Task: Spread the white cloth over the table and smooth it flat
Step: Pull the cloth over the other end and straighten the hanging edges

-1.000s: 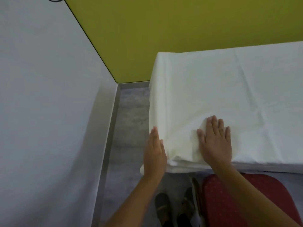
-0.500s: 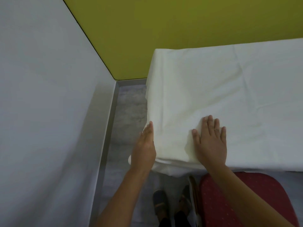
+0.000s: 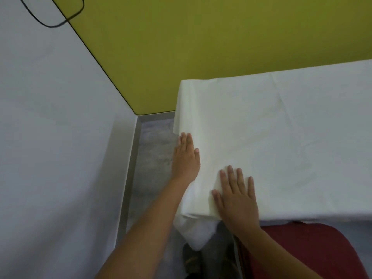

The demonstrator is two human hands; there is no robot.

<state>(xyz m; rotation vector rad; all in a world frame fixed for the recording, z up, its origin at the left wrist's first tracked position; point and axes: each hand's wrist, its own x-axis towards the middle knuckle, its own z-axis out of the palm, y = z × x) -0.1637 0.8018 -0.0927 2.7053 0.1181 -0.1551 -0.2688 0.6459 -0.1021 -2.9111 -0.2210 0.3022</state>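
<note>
The white cloth (image 3: 281, 137) covers the whole table top and hangs over its left and near edges; the table itself is hidden beneath it. A cloth corner droops below the near left corner. My left hand (image 3: 186, 156) lies flat, fingers together, against the cloth's hanging left side. My right hand (image 3: 236, 195) rests palm down with fingers spread on the cloth near the near left corner, holding nothing. A faint crease runs across the cloth further right.
A grey-white wall (image 3: 60, 137) stands close on the left, a yellow-green wall (image 3: 201, 47) behind. A narrow strip of grey floor (image 3: 155, 158) separates wall and table. A dark red chair seat (image 3: 302, 248) sits below the near edge. My shoes (image 3: 193, 262) show beneath.
My left hand has slid forward along the table's left side, pressing the hanging cloth. My right hand has stayed flat near the corner. The view has tilted slightly.
</note>
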